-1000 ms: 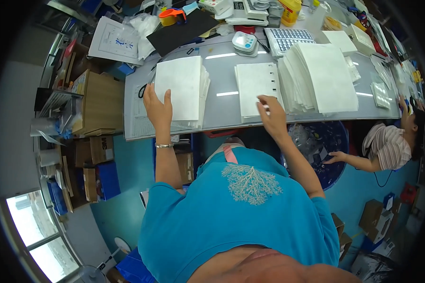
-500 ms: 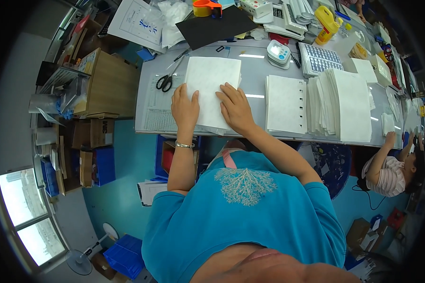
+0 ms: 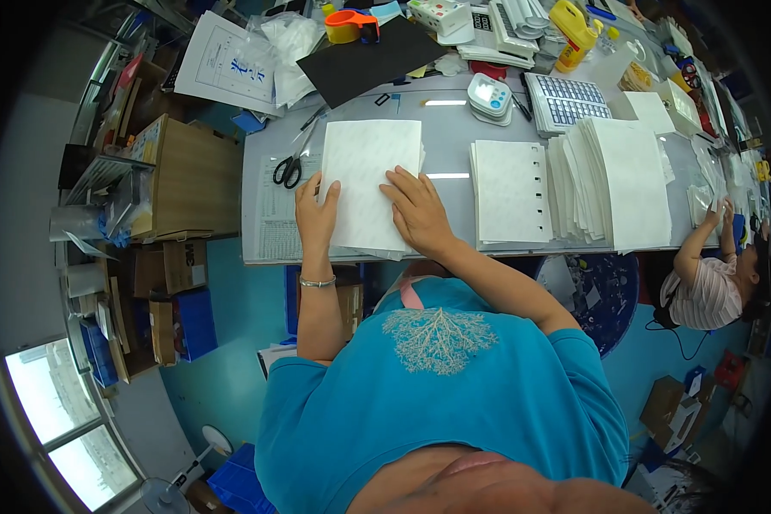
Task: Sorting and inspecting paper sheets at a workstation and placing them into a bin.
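A stack of white sheets (image 3: 373, 141) lies in front of me near the table's front edge. At its left edge is my left hand (image 3: 317, 218), thumb over the top sheet and fingers along the side, closed on the edge. Flat on the right part of the top sheet rests my right hand (image 3: 420, 212), open with fingers apart. Black-handled scissors (image 3: 289, 171) lie just left of the stack, on a printed sheet (image 3: 274, 210). To the right are white sheets with notches along one side (image 3: 507, 193) and a thick fanned pile of white sheets (image 3: 638, 184).
Behind the stack lie a black sheet (image 3: 373, 64) and an orange tape dispenser (image 3: 347, 27). A yellow bottle (image 3: 574, 36), a white device with buttons (image 3: 488, 92) and a gridded tray (image 3: 568, 103) stand farther right. Another person (image 3: 702, 278) works at the far right.
My left hand has slid toward me along the stack's left edge, its fingers now lower beside it. My right hand has shifted slightly on the top sheet. The view has shifted a little.
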The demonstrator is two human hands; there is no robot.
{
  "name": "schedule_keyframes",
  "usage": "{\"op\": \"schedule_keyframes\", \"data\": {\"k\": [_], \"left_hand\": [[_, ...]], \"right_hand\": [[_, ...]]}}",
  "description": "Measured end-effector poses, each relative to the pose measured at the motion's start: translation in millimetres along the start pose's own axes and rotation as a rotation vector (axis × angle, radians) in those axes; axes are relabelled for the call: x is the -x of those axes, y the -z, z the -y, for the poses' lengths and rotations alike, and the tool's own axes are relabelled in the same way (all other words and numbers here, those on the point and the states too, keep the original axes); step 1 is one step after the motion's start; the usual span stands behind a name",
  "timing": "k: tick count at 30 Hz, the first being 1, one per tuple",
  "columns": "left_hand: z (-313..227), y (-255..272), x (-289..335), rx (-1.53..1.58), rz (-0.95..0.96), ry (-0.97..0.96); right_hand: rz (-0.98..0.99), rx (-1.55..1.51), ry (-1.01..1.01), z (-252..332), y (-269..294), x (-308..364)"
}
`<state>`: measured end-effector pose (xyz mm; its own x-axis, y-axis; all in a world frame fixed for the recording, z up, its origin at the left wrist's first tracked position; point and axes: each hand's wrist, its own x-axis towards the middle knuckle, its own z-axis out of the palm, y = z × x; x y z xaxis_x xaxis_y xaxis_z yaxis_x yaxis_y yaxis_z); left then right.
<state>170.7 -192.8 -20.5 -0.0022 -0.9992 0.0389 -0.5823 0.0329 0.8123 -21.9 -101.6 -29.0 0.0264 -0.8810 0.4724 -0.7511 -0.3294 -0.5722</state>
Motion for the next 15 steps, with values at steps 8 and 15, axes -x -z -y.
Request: {"op": "schedule_keyframes", "data": {"k": [8, 15], "left_hand": [[0.4, 6.4, -2.5, 0.173, 0.034, 0.031], [-0.8, 15.6, -5.2, 0.159, 0.044, 0.03]], "right_hand": [[-0.001, 0.022, 0.026, -1.1, 2.4, -0.3], [-0.144, 0.014, -0.119, -1.0, -0.9, 1.2]]}}
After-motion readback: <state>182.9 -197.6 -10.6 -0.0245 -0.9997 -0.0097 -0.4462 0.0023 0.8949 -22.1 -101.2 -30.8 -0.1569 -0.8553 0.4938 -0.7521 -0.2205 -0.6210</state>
